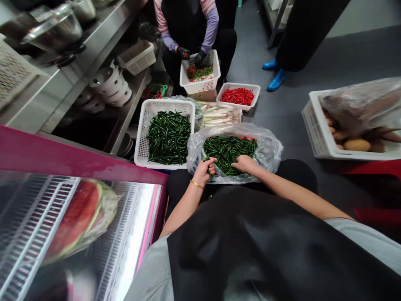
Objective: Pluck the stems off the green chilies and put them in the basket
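My left hand (205,169), with a gold bangle at the wrist, is closed around a few green chilies over the left side of a clear plastic bag (270,147). My right hand (246,164) reaches into the same bag, its fingers pinched together at the green chilies (230,147) heaped there; whether one is between the fingertips I cannot make out. Just left of the bag stands a white perforated basket (140,144) holding a large heap of green chilies (171,138).
Opposite, a person in black gloves (199,57) works over a white basket (200,87). Near it are a tray of red chilies (237,96) and pale long-stemmed vegetables (219,114). Potatoes (357,145) fill a basket at right. A glass-fronted cooler with watermelon (73,213) stands at left.
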The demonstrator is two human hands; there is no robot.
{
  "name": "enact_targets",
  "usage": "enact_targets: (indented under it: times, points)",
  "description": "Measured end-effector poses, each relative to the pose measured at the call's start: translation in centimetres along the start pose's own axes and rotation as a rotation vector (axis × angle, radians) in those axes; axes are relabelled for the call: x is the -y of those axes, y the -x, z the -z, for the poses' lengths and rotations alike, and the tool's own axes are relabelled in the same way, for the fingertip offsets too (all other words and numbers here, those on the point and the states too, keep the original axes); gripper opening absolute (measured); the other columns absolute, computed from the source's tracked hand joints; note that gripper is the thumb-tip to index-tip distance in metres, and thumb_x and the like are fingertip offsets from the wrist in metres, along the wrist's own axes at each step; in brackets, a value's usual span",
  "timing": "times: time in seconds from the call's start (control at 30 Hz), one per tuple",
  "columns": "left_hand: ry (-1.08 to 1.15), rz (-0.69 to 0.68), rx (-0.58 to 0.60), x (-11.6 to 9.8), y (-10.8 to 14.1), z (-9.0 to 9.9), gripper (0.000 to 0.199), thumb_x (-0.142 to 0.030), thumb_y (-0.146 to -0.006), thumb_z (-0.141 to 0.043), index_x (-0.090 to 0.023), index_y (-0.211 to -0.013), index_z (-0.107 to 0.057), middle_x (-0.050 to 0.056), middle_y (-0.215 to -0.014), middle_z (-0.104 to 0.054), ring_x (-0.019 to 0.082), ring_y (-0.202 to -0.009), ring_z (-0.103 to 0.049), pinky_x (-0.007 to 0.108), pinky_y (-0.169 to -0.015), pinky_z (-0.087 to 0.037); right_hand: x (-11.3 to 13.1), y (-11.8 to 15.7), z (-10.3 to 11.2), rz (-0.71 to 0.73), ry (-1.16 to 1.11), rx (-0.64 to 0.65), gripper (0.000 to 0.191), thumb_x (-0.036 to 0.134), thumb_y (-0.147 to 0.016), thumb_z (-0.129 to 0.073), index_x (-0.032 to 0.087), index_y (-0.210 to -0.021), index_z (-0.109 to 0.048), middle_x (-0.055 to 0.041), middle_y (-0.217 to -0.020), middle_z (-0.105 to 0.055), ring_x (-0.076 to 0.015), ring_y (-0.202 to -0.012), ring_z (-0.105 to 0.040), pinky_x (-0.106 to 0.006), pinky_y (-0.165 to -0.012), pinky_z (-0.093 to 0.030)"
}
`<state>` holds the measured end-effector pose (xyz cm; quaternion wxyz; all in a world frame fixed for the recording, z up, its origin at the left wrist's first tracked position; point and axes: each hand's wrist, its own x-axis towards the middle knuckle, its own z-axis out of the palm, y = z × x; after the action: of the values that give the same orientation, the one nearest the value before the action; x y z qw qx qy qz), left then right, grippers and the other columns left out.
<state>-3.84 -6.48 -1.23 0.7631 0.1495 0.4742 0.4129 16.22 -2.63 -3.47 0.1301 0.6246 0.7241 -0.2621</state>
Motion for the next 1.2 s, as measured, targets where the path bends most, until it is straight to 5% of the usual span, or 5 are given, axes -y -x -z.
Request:
enact_targets:
  times: [0.3, 0.53, 0.7, 0.93, 1.2]
  points:
    - [-0.112, -0.029, 0.030, 2.1, -2.0, -3.0, 0.038, -0.031, -0.057, -0.081, -0.012, -0.080, -0.057, -0.011, -0.047, -0.030, 0.001, -0.038, -0.026, 0.018, -0.039, -0.016, -2.7, 0.3, 1.4, 0.093, 0.043, -0.079, 0.037, 0.043, -0.085, -0.048, 0.015, -0.093, -0.071, -0.0138, -0.095, -0.071, -0.0226, -0.088, -0.065, -0.027, -0.069, -0.043]
    - [-0.146, -0.140, -0.032, 0.9, -0.7, -2.4, 0.041, -0.036, -0.057, -0.081, -0.011, -0.083, -0.061, -0.010, -0.045, -0.033, 0.002, -0.038, -0.027, 0.019, -0.039, -0.018, -4.6, 1.0, 2.7, 0.084, -0.009, -0.186, 0.023, 0.036, -0.082, -0.054, 0.019, -0.086, -0.069, -0.0068, -0.091, -0.072, -0.0200, -0.085, -0.064, -0.025, -0.066, -0.039]
    - [-0.164, -0.055, 0.040, 1.9, -0.5, -3.7, 0.042, -0.038, -0.056, -0.082, -0.010, -0.081, -0.061, -0.010, -0.046, -0.033, 0.002, -0.038, -0.028, 0.019, -0.039, -0.018, -2.8, 4.2, 3.3, 0.132, 0.043, -0.322, 0.029, 0.036, -0.091, -0.041, 0.018, -0.093, -0.064, -0.0082, -0.090, -0.070, -0.0190, -0.077, -0.062, -0.026, -0.060, -0.034]
    - [-0.099, -0.085, 0.176, 2.1, -0.9, -3.5, 0.040, -0.044, -0.062, -0.078, -0.012, -0.066, -0.055, -0.009, -0.044, -0.032, 0.002, -0.038, -0.027, 0.019, -0.038, -0.018, 0.9, 7.4, 1.4, 0.786, 0.132, -0.108, 0.027, 0.030, -0.094, -0.036, 0.017, -0.087, -0.058, -0.0069, -0.080, -0.065, -0.0138, -0.063, -0.054, -0.025, -0.059, -0.029]
    - [-0.072, -0.235, 0.071, 0.7, 0.6, -2.6, 0.046, -0.034, -0.060, -0.081, -0.013, -0.097, -0.062, -0.010, -0.051, -0.037, 0.001, -0.039, -0.028, 0.016, -0.039, -0.021, 2.0, 4.1, 3.6, 0.426, -0.067, -0.140, 0.028, 0.026, -0.093, -0.038, 0.015, -0.082, -0.060, -0.0074, -0.081, -0.067, -0.0142, -0.070, -0.056, -0.024, -0.063, -0.032]
